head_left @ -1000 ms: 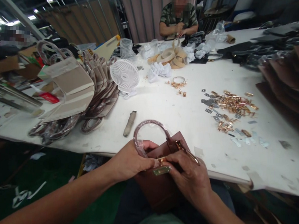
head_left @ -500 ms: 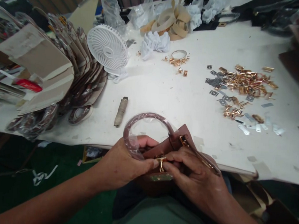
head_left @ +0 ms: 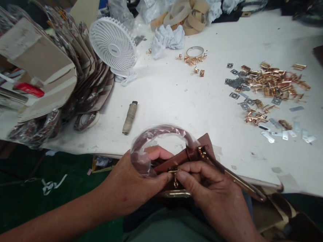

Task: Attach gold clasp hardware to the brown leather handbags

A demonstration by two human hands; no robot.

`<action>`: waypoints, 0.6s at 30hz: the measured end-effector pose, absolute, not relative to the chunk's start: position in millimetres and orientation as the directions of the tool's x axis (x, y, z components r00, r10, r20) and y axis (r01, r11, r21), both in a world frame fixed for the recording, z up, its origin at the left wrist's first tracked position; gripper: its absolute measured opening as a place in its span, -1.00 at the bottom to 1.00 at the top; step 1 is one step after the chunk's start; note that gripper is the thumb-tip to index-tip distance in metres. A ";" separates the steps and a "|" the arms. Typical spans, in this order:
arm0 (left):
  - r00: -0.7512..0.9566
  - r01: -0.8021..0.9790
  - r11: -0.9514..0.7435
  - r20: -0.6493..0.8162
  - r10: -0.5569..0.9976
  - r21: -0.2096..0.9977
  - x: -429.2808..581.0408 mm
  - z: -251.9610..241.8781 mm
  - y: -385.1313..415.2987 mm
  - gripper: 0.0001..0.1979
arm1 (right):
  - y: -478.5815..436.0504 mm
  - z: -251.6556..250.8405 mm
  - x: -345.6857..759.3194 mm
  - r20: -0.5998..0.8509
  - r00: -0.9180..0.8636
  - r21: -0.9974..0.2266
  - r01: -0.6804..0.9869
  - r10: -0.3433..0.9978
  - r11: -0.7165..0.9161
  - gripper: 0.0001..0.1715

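A brown leather handbag (head_left: 172, 162) is held at the table's front edge, partly over my lap. Its curved handle (head_left: 161, 132) is wrapped in clear plastic and arches up over my left hand (head_left: 138, 181). That hand is closed around the bag's left side, its thumb at a small gold clasp (head_left: 176, 177). My right hand (head_left: 214, 186) pinches the other side of the clasp between thumb and forefinger. A brown strap with gold edging (head_left: 237, 176) sticks out past the right knuckles. Just below the clasp a gold metal plate (head_left: 175, 193) shows. Most of the bag's body is hidden.
A wrapped tool handle (head_left: 130, 118) lies on the white table. Behind it stand a white fan (head_left: 114, 47) and stacked bag pieces (head_left: 52, 67). Gold fittings (head_left: 276, 82) and thin metal plates (head_left: 283, 134) are heaped at right. A tape ring (head_left: 195, 52) lies farther back.
The bag has tilted a little in my hands, and the gold-edged strap now reaches farther right. Both hands keep their hold by the clasp. The camera view has shifted slightly.
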State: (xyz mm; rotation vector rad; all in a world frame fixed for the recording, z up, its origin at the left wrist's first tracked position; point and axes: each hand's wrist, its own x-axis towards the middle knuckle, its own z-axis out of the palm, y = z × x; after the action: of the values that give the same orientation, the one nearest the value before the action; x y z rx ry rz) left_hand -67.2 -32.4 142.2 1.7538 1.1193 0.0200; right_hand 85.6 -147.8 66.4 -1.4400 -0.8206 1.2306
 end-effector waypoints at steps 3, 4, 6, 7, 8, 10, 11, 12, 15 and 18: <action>0.557 0.661 -0.012 -0.479 0.678 0.751 -66.0 142.6 -34.2 -0.82 | -145.7 68.9 87.3 -0.283 0.202 -0.955 -0.153 0.938 -0.255 -0.70; 0.551 0.659 0.008 -0.490 0.676 0.752 -65.4 142.8 -35.2 -0.82 | -145.0 70.2 88.7 -0.279 0.191 -0.955 -0.157 0.941 -0.251 -0.69; 0.534 0.661 0.025 -0.493 0.687 0.750 -63.5 143.5 -38.3 -0.82 | -144.4 72.4 91.5 -0.278 0.160 -0.952 -0.176 0.947 -0.249 -0.69; 0.524 0.658 0.025 -0.481 0.703 0.753 -62.1 144.0 -40.3 -0.83 | -144.6 73.1 92.6 -0.280 0.143 -0.947 -0.200 0.949 -0.250 -0.70; 0.513 0.648 0.026 -0.462 0.723 0.761 -60.5 144.5 -42.5 -0.84 | -145.2 73.5 93.2 -0.287 0.132 -0.940 -0.228 0.949 -0.253 -0.71; 0.501 0.615 0.034 -0.424 0.754 0.788 -57.4 145.5 -47.1 -0.86 | -147.2 73.9 93.3 -0.304 0.140 -0.927 -0.270 0.942 -0.259 -0.72; 0.503 0.596 0.045 -0.417 0.757 0.801 -56.1 145.9 -49.1 -0.87 | -148.5 74.0 92.8 -0.317 0.154 -0.920 -0.290 0.936 -0.263 -0.73; 0.508 0.582 0.057 -0.418 0.753 0.811 -55.2 146.1 -50.8 -0.88 | -149.9 74.1 92.0 -0.332 0.162 -0.910 -0.315 0.929 -0.270 -0.73; 0.529 0.592 0.066 -0.449 0.720 0.803 -55.0 145.7 -53.3 -0.86 | -154.5 74.0 88.6 -0.375 0.140 -0.872 -0.390 0.916 -0.297 -0.72; 0.520 0.621 0.104 -0.507 0.687 0.777 -55.6 144.4 -52.7 -0.78 | -159.2 71.2 85.2 -0.392 0.128 -0.851 -0.428 0.911 -0.305 -0.70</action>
State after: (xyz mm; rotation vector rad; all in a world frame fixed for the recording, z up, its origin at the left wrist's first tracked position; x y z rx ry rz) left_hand -55.6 -52.7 144.4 1.5768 1.1524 0.0698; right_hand 85.2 -159.2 71.2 -1.2363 -0.5517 1.4678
